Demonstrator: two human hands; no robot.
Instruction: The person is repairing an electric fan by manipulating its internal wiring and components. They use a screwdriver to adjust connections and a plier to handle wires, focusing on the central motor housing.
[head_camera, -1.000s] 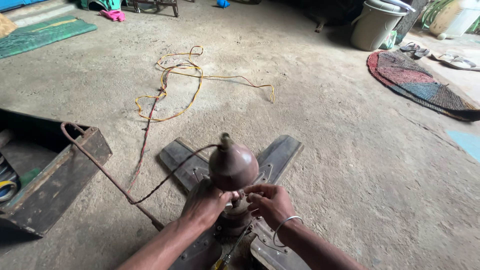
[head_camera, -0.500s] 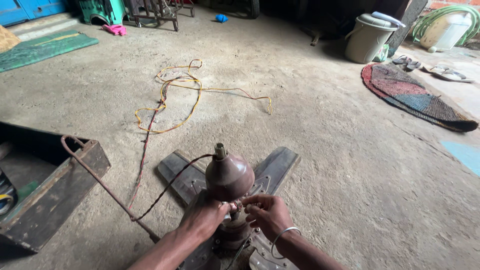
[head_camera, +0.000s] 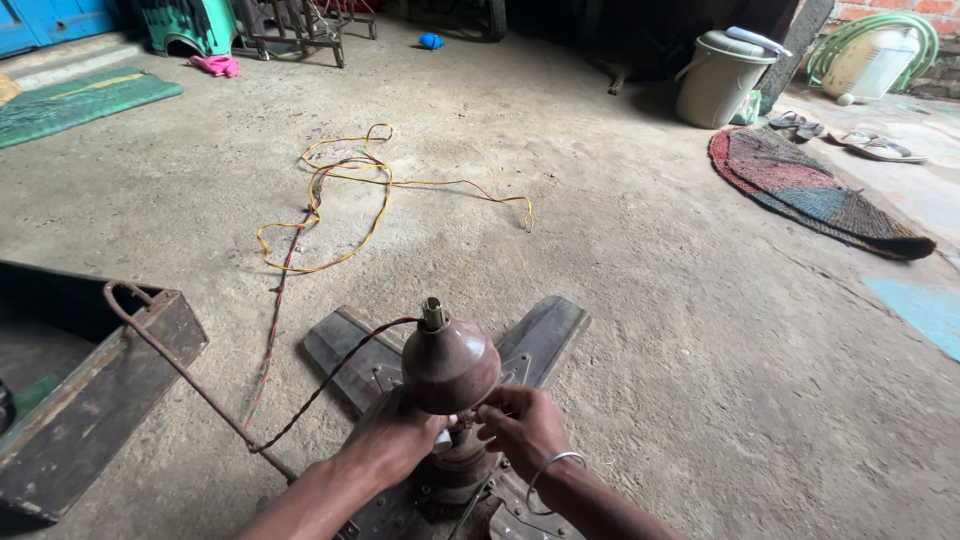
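A dark brown ceiling fan (head_camera: 545, 335) lies on the concrete floor with its blades spread flat. Its bell-shaped brown canopy cup (head_camera: 450, 365) stands upright on the down rod above the motor (head_camera: 455, 475). My left hand (head_camera: 390, 445) grips the rod just under the cup from the left. From the right, my right hand (head_camera: 522, 425), a metal bangle on its wrist, pinches at the same spot with its fingertips. A dark twisted wire (head_camera: 335, 375) runs out of the cup's top and down to the floor at the left.
A rusty metal toolbox (head_camera: 90, 400) with a bent bar handle sits at the left. Yellow and red wires (head_camera: 335, 200) lie coiled ahead. Far right: a round woven mat (head_camera: 810, 190), a lidded bucket (head_camera: 720, 80), sandals and a coiled hose. A green mat (head_camera: 80, 100) lies far left.
The view has tilted up slightly, showing more of the far floor. Both hands stay under the cup; the right fingers have shifted a little on the rod.
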